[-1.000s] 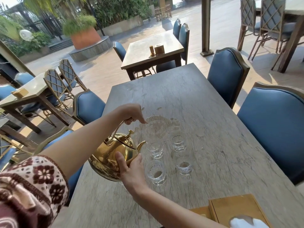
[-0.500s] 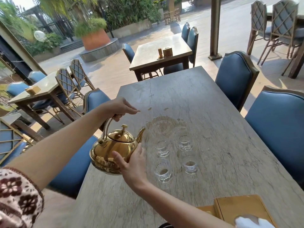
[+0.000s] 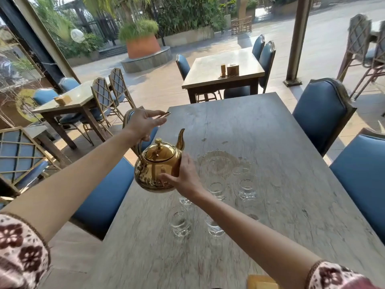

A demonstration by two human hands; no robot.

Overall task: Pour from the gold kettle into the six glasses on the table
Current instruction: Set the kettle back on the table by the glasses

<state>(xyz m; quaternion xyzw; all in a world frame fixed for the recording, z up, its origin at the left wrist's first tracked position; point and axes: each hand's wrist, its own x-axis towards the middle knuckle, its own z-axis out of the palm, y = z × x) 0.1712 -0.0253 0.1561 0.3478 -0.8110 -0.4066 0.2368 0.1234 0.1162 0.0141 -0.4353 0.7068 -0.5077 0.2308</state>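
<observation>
The gold kettle point(image 3: 155, 165) hangs upright above the table's left edge, its spout pointing up and away from me. My left hand point(image 3: 143, 124) is above it with the handle hooked under the palm and the fingers stretched forward. My right hand point(image 3: 184, 178) presses flat against the kettle's right side. Small clear glasses stand to the right and in front: two far ones point(image 3: 216, 189) point(image 3: 246, 185) and two near ones point(image 3: 178, 223) point(image 3: 214, 228). Another glass point(image 3: 184, 200) shows partly behind my right wrist. A clear glass plate point(image 3: 218, 165) lies just beyond them.
The grey marble table point(image 3: 260, 126) stretches away from me. Blue padded chairs stand on the left point(image 3: 104, 197) and on the right point(image 3: 320, 113) point(image 3: 362, 174). A wooden box point(image 3: 262, 282) sits at the near edge. Other tables and chairs stand farther off.
The kettle has come back from its tilt toward the glasses to upright and has risen. My left hand has lifted and opened its fingers forward. More glasses have come into sight near me.
</observation>
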